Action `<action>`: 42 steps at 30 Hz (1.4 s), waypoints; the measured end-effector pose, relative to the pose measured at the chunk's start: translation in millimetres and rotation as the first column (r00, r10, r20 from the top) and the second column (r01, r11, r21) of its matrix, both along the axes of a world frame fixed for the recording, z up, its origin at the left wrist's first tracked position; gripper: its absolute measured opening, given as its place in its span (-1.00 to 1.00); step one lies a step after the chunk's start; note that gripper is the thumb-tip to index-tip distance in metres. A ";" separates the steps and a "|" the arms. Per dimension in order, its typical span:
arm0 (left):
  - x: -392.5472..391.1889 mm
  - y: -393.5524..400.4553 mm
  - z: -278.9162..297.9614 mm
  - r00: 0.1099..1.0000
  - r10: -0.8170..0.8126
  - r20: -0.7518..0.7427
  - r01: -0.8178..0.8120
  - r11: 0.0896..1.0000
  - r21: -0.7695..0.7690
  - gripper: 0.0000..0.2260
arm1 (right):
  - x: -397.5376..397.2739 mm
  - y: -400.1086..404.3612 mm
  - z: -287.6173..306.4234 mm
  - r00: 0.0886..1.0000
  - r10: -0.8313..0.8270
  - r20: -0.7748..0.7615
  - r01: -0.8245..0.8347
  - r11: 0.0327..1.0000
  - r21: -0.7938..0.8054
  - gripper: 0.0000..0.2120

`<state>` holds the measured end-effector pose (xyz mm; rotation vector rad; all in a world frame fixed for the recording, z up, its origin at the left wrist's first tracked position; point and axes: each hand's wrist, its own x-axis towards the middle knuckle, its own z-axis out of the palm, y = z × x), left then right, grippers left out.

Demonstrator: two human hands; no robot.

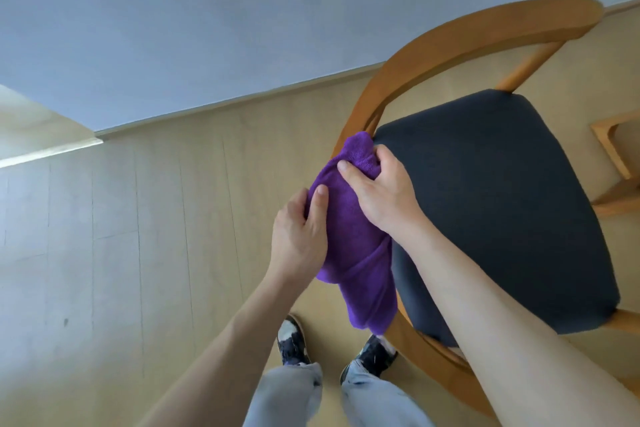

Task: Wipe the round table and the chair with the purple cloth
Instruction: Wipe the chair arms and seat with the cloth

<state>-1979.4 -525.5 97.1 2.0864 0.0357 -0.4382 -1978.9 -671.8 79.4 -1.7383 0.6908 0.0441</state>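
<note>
The purple cloth (353, 236) is draped over the chair's (485, 201) wooden rail, and I see my left hand (301, 229) pinching its left side while my right hand (381, 191) squeezes its top beside the dark seat

The cloth (353, 246) drapes over the chair's (485, 191) curved rail, left of its seat; both feet stand just before it, the wall behind.

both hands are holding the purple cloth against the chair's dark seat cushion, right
Not quite. In the head view the left hand and right hand do hold the purple cloth, but it is draped over the chair's curved wooden rail, beside the dark seat cushion, not on it.
</note>
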 end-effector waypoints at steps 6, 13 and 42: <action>50.0 -15.0 -17.7 0.993 0.033 -0.112 -0.035 0.999 -0.018 -0.48 | 27.9 -4.3 -17.2 0.985 -0.144 -0.099 0.149 0.988 0.047 -0.69; 50.0 -7.9 -16.7 0.967 0.210 -0.147 -0.197 0.976 0.097 -0.57 | -0.2 10.0 -13.4 0.965 -0.205 -0.160 0.240 0.939 0.244 -0.68; 152.6 -90.4 -54.3 0.807 -0.554 -0.205 0.564 0.826 -0.013 -0.32 | 60.3 -67.2 -20.6 0.815 -0.573 -0.092 0.579 0.810 0.089 -0.70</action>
